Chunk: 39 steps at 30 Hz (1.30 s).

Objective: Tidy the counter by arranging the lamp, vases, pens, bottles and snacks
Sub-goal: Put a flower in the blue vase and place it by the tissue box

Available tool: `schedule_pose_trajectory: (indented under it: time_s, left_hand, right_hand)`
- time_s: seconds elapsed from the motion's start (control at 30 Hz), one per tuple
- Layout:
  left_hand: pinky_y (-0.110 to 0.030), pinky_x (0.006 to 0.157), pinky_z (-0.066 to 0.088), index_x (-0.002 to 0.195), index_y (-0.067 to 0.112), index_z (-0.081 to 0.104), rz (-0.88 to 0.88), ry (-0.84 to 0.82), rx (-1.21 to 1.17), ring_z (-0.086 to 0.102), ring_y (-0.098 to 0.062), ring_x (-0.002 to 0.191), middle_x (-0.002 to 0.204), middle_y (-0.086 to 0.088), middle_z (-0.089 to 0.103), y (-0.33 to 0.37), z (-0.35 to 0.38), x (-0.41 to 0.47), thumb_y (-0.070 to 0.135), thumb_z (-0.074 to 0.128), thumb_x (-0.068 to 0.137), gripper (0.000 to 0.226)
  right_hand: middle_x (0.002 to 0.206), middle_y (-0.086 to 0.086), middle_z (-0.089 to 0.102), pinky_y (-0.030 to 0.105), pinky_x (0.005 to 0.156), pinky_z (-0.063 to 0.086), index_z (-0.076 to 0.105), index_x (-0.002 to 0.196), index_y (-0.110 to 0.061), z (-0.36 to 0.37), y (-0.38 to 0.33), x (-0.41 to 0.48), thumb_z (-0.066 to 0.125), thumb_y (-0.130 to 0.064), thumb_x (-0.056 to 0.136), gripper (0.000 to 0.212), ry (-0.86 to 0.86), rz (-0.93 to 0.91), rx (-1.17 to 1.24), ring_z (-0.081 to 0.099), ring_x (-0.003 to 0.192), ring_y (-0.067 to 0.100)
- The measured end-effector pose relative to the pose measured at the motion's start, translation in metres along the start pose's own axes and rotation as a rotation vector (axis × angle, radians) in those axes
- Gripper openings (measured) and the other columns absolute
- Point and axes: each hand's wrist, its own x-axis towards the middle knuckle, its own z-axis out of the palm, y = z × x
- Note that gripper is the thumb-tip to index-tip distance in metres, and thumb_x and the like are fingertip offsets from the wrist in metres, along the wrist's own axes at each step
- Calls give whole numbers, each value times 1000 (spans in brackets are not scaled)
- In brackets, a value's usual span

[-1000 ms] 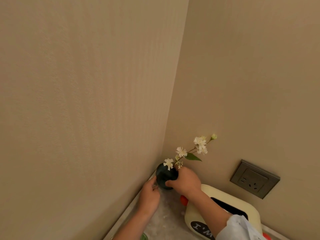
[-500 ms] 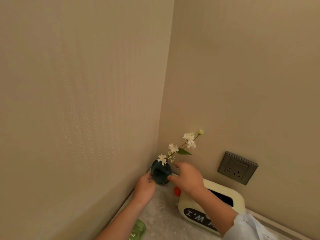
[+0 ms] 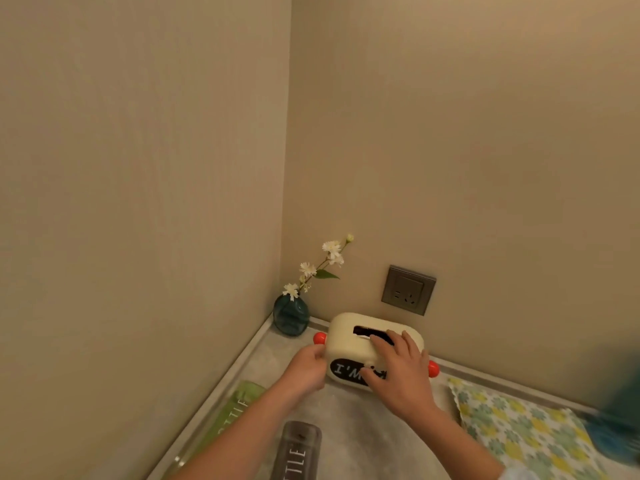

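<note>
A small dark teal vase point(image 3: 291, 318) with a sprig of white flowers point(image 3: 331, 249) stands upright in the counter's back corner, free of both hands. In front of it sits a cream box with red knobs point(image 3: 353, 336) and a dark slot on top. My left hand point(image 3: 306, 368) grips the box's left end by the red knob. My right hand point(image 3: 398, 372) lies over its top and front, covering part of the black label. A green bottle point(image 3: 235, 408) and a grey bottle point(image 3: 298, 452) lie on the counter near my forearms.
Two beige walls meet behind the vase, with a grey wall socket point(image 3: 408, 289) on the right wall. A floral-patterned packet point(image 3: 519, 434) lies on the grey counter point(image 3: 349, 420) at the right. Something blurred and teal point(image 3: 620, 420) sits at the far right edge.
Both hands have let go of the vase, which now stands in the corner, and have come back onto the cream box. The view has tilted down, showing more counter.
</note>
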Motion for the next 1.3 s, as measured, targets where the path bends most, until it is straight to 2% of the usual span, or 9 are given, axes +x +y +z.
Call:
schedule_pose_trajectory:
  time_s: [0.07, 0.17, 0.3, 0.47, 0.67, 0.87, 1.03, 1.2, 1.3]
  left_hand:
    - [-37, 89, 51, 102, 31, 61, 21, -8, 5, 59, -12, 90, 98, 3, 64, 0, 4, -2, 14, 45, 96, 24]
    - [-30, 82, 50, 131, 25, 53, 44, -14, 15, 56, -7, 92, 106, 6, 61, -1, 7, -3, 14, 43, 98, 36]
    - [-19, 68, 43, 135, 30, 48, 65, -15, 32, 54, -2, 93, 113, 5, 62, -3, 4, -1, 13, 41, 98, 41]
    - [-20, 71, 46, 135, 26, 50, 67, 46, 7, 57, -5, 96, 111, 4, 64, -4, -2, 7, 8, 42, 96, 44]
    - [-14, 64, 39, 144, 20, 40, 68, 109, -19, 50, -3, 88, 106, 6, 53, -1, -8, 12, 4, 41, 96, 50]
    - [-26, 81, 40, 144, 15, 38, 51, 143, -17, 49, -9, 94, 96, 9, 51, 1, -8, 12, 0, 40, 95, 52]
    - [-28, 82, 41, 142, 14, 41, 43, 154, -12, 50, -12, 95, 90, 11, 51, 2, -7, 10, -1, 39, 94, 51]
    - [-28, 81, 41, 145, 14, 35, 9, 113, 22, 50, -15, 98, 106, 0, 52, 7, -8, 5, 0, 40, 93, 53]
    - [-30, 85, 44, 143, 17, 35, 8, 103, 48, 51, -18, 105, 119, -4, 53, 9, -9, 2, 4, 45, 93, 52]
  right_hand:
    - [161, -3, 13, 58, 116, 2, 22, 150, -39, 3, 0, -4, 47, -54, 91, 66, -37, 51, -29, 0, 149, 27]
    - [163, -2, 7, 60, 116, 4, 10, 152, -42, 8, 0, -10, 41, -45, 97, 63, -43, 91, -62, -4, 149, 30]
    - [162, -3, 14, 55, 114, 14, 9, 152, -43, 10, -4, -10, 40, -40, 99, 61, -14, 87, -102, 2, 149, 30]
    - [161, -4, 17, 52, 110, 21, 10, 151, -44, 9, -17, -2, 40, -45, 99, 60, -37, 77, -127, 6, 148, 31]
    - [158, -5, 24, 50, 106, 26, 15, 150, -45, 13, -26, 6, 41, -50, 97, 59, -28, 53, -134, 12, 146, 31]
    - [158, -6, 23, 50, 107, 25, 13, 150, -45, 14, -26, 10, 41, -49, 98, 59, -46, 40, -139, 8, 147, 31]
    - [159, -3, 20, 53, 111, 22, 12, 151, -44, 14, -23, 11, 41, -46, 99, 59, -84, 4, -109, 3, 148, 31]
    - [161, -1, 17, 53, 116, 19, 14, 152, -41, 10, -13, 12, 47, -37, 98, 63, -115, -51, -46, 2, 149, 30]
    - [159, -1, 22, 49, 119, 17, 25, 151, -38, 4, -7, 9, 53, -35, 95, 63, -54, -75, 53, 9, 148, 27]
